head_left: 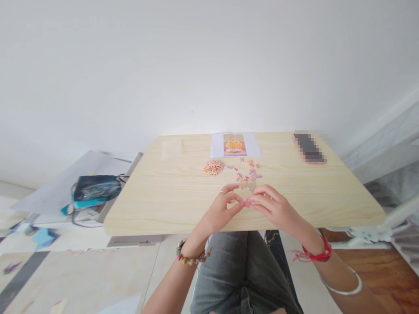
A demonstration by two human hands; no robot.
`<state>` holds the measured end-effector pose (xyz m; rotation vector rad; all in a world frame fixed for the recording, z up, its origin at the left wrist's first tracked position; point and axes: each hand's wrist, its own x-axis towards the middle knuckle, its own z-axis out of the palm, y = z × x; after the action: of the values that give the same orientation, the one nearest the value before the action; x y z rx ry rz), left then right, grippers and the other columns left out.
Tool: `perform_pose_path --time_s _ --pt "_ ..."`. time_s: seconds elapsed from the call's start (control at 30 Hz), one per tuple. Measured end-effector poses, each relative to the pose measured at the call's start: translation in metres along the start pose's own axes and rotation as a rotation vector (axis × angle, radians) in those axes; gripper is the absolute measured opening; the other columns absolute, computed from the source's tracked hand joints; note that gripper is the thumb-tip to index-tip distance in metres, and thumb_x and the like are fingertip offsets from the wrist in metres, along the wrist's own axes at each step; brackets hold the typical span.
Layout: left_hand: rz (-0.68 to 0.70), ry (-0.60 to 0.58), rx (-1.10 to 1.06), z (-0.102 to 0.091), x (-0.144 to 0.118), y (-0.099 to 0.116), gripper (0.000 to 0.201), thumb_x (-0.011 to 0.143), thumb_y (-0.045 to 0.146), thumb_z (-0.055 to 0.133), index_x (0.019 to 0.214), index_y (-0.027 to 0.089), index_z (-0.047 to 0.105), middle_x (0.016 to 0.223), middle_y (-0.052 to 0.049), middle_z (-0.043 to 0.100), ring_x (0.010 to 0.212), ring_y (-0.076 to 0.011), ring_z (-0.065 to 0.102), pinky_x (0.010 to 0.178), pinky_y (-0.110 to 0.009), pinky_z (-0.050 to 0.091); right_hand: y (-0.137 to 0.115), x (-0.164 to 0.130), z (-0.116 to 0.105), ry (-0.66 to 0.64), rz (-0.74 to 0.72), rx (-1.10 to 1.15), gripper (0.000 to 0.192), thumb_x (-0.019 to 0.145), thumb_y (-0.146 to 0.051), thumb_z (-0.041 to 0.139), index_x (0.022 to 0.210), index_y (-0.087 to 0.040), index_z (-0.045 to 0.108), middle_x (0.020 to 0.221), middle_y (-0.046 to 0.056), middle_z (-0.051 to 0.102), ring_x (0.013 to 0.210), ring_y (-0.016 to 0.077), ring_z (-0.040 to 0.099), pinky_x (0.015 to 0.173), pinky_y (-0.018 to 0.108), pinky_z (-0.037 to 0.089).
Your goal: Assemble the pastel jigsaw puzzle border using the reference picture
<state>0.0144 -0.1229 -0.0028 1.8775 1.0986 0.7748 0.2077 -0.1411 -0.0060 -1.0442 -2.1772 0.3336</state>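
At the near side of the table my left hand (221, 211) and my right hand (275, 207) meet fingertip to fingertip. Both pinch small pink jigsaw pieces (247, 203); whether it is one piece or two joined is too small to tell. Just beyond the fingers lie several loose purple, pink and orange jigsaw pieces (251, 175), partly hidden by my hands. To their left is a heaped pile of jigsaw pieces (214, 167). A printed sheet (217, 146) with a picture of an orange, pumpkin-like figure lies flat behind them.
The light wooden table (157, 192) stands against a white wall. A phone (310, 148), blurred out, lies at the back right. A clear plastic bag (172, 149) rests at the back left. Left of the table, a dark bag (96, 188) sits on a lower surface.
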Motion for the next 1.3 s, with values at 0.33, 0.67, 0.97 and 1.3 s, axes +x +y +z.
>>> perform_pose_path --time_s 0.33,0.67,0.97,1.3 --pt "-0.015 -0.027 0.118 -0.012 -0.012 -0.016 0.013 0.082 0.025 0.053 0.077 0.021 0.064 0.116 -0.010 0.054 0.115 -0.0231 0.049 0.087 -0.036 0.048 -0.004 -0.003 0.019 -0.049 -0.121 -0.165 0.019 0.089 -0.023 0.045 0.085 -0.019 0.063 0.084 0.007 0.059 0.078 0.0181 0.055 0.073 0.035 0.046" --pt "-0.037 0.200 0.375 -0.018 -0.022 -0.043 0.013 0.076 0.018 0.058 0.088 0.021 0.063 0.120 -0.012 0.047 0.114 -0.0266 0.048 0.097 -0.047 0.039 -0.001 -0.004 0.046 -0.022 0.033 -0.222 0.014 0.088 -0.023 0.049 0.086 -0.017 0.061 0.084 0.008 0.059 0.082 0.0196 0.056 0.075 0.035 0.042" --pt "0.004 0.215 0.404 -0.013 -0.009 -0.049 0.014 0.077 0.020 0.058 0.090 0.022 0.062 0.122 -0.009 0.045 0.115 -0.0260 0.047 0.096 -0.048 0.040 0.049 0.017 0.021 0.032 0.165 -0.227 0.011 0.084 -0.022 0.052 0.083 -0.020 0.063 0.086 0.006 0.059 0.085 0.0202 0.057 0.078 0.036 0.042" --pt "-0.007 0.251 0.405 -0.004 0.014 -0.052 0.013 0.076 0.015 0.058 0.087 0.019 0.064 0.120 -0.012 0.045 0.116 -0.0283 0.046 0.096 -0.049 0.040 0.093 0.021 0.014 0.041 0.261 -0.302 0.011 0.082 -0.021 0.055 0.081 -0.017 0.065 0.084 0.008 0.060 0.081 0.0207 0.057 0.076 0.035 0.046"
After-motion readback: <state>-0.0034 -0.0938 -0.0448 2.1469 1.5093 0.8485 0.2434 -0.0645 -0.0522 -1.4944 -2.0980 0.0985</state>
